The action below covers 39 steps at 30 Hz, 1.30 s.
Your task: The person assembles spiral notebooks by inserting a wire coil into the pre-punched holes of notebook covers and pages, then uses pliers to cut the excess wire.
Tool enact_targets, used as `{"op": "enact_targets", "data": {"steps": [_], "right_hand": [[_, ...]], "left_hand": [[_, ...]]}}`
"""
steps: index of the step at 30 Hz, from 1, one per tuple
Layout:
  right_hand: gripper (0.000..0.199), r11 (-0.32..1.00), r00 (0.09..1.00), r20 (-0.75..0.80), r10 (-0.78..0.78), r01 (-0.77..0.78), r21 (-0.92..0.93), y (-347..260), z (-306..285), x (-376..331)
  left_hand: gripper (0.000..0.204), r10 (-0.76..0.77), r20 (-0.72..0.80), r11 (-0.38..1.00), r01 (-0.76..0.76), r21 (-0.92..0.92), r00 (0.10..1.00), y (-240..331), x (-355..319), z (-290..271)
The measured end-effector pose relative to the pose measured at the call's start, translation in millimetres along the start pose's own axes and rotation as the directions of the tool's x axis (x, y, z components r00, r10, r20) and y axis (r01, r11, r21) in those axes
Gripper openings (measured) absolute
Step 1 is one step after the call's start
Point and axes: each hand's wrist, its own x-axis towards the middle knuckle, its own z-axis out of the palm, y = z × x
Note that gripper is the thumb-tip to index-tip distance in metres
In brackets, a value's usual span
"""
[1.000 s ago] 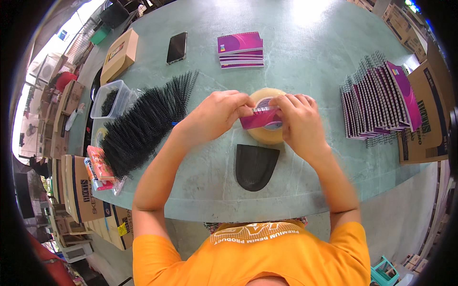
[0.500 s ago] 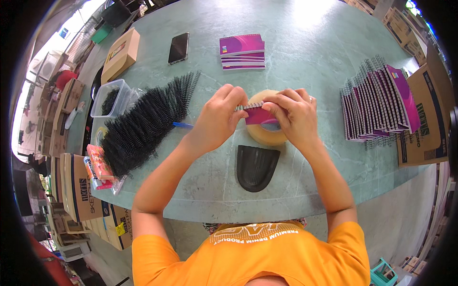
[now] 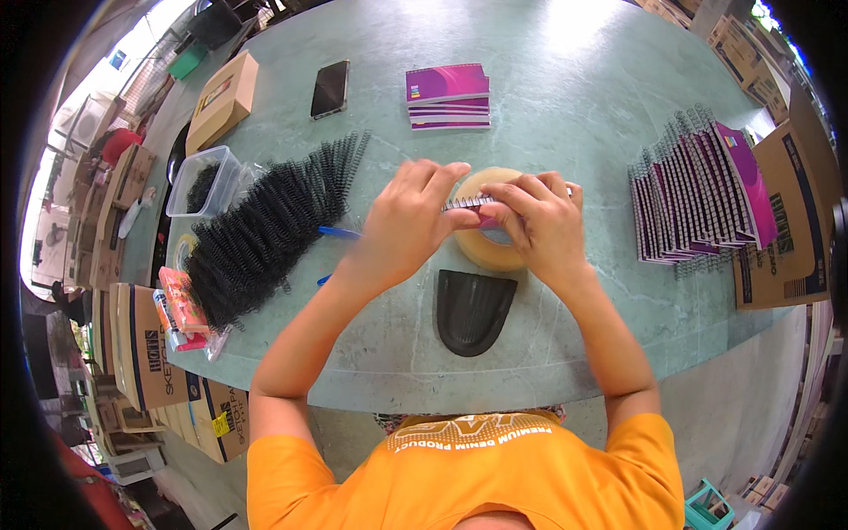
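A small purple notebook (image 3: 487, 217) with a wire coil (image 3: 466, 203) along its far edge is between my hands. My left hand (image 3: 408, 219) is closed, its thumb and fingers pinching the coil's left part. At the right end my right hand (image 3: 541, 219) grips the notebook and coil between thumb and fingers, covering much of the cover. Under both hands lies a wide roll of tan tape (image 3: 488, 256). Nearer me sits a black, ribbed, half-oval piece (image 3: 475, 311). A blue pen (image 3: 338, 232) passes partly behind my left forearm.
A heap of black coils (image 3: 265, 230) spreads at left beside a clear plastic tub (image 3: 221, 177) and orange packets (image 3: 184, 300). Purple notebooks (image 3: 446, 86) and a phone (image 3: 330, 90) lie farther off. Coil-bound notebooks (image 3: 707, 199) stand at right against a cardboard box (image 3: 786, 230).
My left hand has shifted slightly right, with its thumb farther along the coil. Less of the purple cover shows between my hands. More of the blue pen shows by my left forearm.
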Motion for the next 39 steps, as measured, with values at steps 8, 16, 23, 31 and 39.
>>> {"op": "enact_targets", "data": {"steps": [8,16,23,31,39], "right_hand": [[0.015,0.995,0.997,0.035,0.065,-0.067,0.077,-1,-5,1],[0.013,0.992,0.999,-0.03,0.03,-0.026,0.125,1,-2,-2],[0.013,0.987,0.994,0.06,0.089,-0.096,0.129,-2,-8,2],[0.018,0.981,0.992,0.066,0.103,-0.112,0.159,2,-7,0],[0.007,0.979,0.994,-0.002,0.106,-0.104,0.174,2,-3,-1]], "left_hand": [[0.02,0.091,0.091,0.969,-0.109,0.223,0.992,0,2,-10],[0.038,-0.106,0.367,0.993,0.082,0.08,0.924,24,-54,17],[0.057,-0.209,0.402,0.942,0.294,-0.162,0.891,13,-85,36],[0.055,-0.352,0.567,0.812,0.544,-0.211,0.745,6,-83,19],[0.052,-0.399,0.648,0.63,0.707,-0.32,0.649,9,-87,8]]}}
